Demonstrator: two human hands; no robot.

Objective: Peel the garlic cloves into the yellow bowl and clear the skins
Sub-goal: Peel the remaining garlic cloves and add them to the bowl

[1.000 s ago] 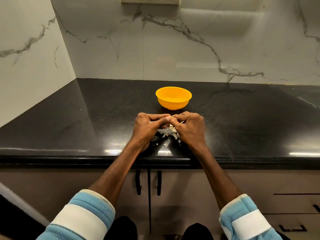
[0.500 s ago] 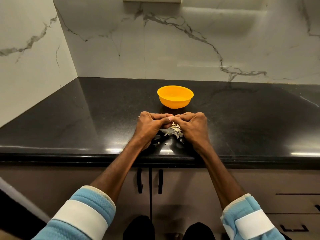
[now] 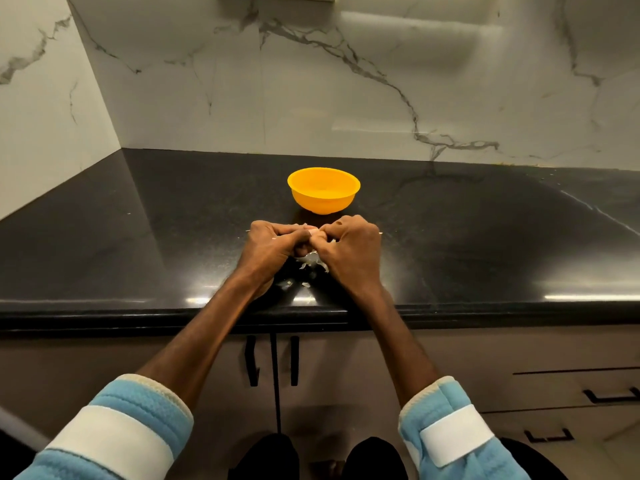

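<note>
The yellow bowl (image 3: 323,191) stands on the black countertop (image 3: 138,237), just beyond my hands. My left hand (image 3: 273,249) and my right hand (image 3: 349,251) meet fingertip to fingertip and together pinch a small pale garlic clove (image 3: 313,233), mostly hidden by the fingers. Below the hands lies a heap of pale garlic skins (image 3: 311,266), with a few loose flakes (image 3: 304,284) nearer the front edge. What the bowl holds cannot be seen from here.
Marble walls close the counter at the back and on the left. The counter's front edge (image 3: 138,313) runs just under my wrists, with cabinet doors and black handles (image 3: 252,360) below. Drawers (image 3: 571,393) sit at the lower right.
Both hands have stayed together on the clove, shifting slightly toward the bowl. The skins pile stays below them.
</note>
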